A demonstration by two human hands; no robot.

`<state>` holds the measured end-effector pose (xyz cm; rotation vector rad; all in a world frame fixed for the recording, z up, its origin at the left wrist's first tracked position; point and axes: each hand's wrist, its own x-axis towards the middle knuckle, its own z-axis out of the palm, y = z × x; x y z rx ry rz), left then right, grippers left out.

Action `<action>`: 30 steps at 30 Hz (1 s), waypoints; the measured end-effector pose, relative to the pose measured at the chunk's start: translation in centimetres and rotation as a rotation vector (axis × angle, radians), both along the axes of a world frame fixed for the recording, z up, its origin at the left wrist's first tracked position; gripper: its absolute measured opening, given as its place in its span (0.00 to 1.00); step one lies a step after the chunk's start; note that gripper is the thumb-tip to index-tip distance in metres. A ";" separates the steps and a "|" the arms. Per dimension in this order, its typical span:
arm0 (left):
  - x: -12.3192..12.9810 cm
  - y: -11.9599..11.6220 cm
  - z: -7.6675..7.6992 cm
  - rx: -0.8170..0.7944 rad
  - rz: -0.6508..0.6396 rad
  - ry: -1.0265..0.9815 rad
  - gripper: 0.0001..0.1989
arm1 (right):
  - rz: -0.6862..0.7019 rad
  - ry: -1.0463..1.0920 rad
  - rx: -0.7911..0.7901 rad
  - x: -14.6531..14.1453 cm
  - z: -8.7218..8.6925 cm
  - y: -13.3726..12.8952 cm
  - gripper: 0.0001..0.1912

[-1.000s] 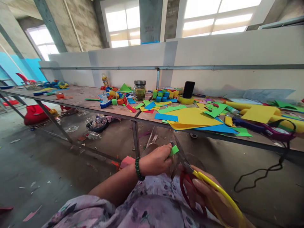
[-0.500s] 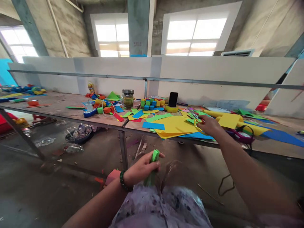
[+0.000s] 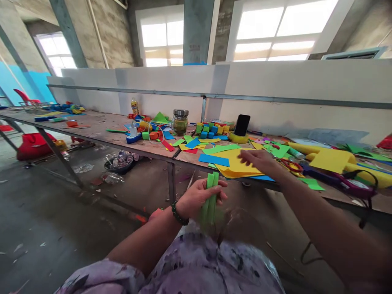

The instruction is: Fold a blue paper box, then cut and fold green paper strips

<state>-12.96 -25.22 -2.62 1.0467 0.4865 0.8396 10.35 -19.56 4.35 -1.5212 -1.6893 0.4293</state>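
Left hand (image 3: 196, 199) pinches green strips (image 3: 210, 209) nearside of yellow sheet (image 3: 234, 163); slack grip could drop one. Right hand (image 3: 257, 160), fingers loosely spread over sheet, could snag it.

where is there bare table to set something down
Bare brown wooden tabletop shows between the small orange block and upright yellow bottle. It's crowded around the right hand, with a large yellow sheet, blue rectangular strip and, farther back, multicoloured cubes.
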 end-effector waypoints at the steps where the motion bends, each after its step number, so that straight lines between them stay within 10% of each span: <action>1: 0.2 0.1 0.2 0.050 0.005 0.022 0.24 | 0.089 -0.005 -0.062 -1.3 -0.1 -0.9 0.21; 6: 0.9 -0.1 0.5 0.261 -0.005 0.105 0.27 | 0.479 0.173 -0.135 -5.8 -0.3 -5.4 0.16; 11: 0.9 2.0 1.4 0.419 -0.007 0.325 0.30 | 0.200 0.579 -0.050 -3.0 -1.1 -5.5 0.11; 17: 2.3 13.0 6.1 0.815 0.288 0.892 0.20 | -0.076 0.894 0.123 1.4 -3.3 -4.8 0.15; 22: 3.4 18.4 6.2 0.927 0.290 1.052 0.06 | -0.189 0.972 0.212 2.5 -5.4 -5.8 0.17; 30: 5.9 12.0 4.1 0.943 0.173 0.981 0.23 | -0.193 0.913 0.190 1.3 -6.5 -8.6 0.13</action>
